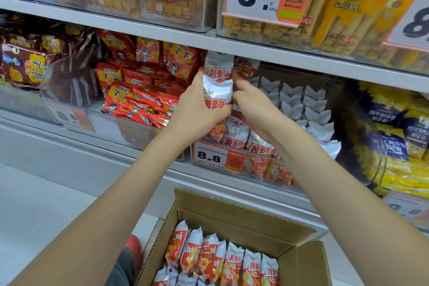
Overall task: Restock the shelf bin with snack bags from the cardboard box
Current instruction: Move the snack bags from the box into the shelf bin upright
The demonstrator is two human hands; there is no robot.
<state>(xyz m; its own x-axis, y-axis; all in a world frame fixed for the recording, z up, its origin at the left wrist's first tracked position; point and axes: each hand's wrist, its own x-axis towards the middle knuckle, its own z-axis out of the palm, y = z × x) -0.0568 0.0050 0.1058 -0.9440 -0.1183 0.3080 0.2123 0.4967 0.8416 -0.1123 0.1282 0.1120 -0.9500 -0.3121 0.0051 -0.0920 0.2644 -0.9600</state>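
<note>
box (pixel 232 218): we are seeing it open at the bottom, nearest us, on the floor under the shelf; bags still standing in rows inside, so the restock is partway.
box bags (pixel 222 260): white tops, red-orange fronts, packed upright side by side.
left hand (pixel 197 109): we are gripping a bag with fingers and thumb curled round its body, holding it upright at the bin mouth.
held bag (pixel 217 94): white foil, crimped top, red label band, puffy; a second one of the same kind is sitting just above and behind it, touching.
right hand (pixel 251 103): we are reaching in beside the held bag, fingers bent toward the stack; whether it is pinching a bag or only pushing, we cannot tell.
bin (pixel 260 169): clear-fronted, on the middle shelf right above the box; left side is filling with label-out bags, back right is showing rows of white bag backs.
price tag (pixel 218 157): clipped to the bin front, reading 8.8.
step, our judgement: we are seating the bag on the front-left stack.
doing it well: we are thinking label out, upright, eased down not squeezed, right hand steadying neighbours so nothing is spilling over the front.
red packs (pixel 139 97): neighbouring bin to the left, not ours.
</note>
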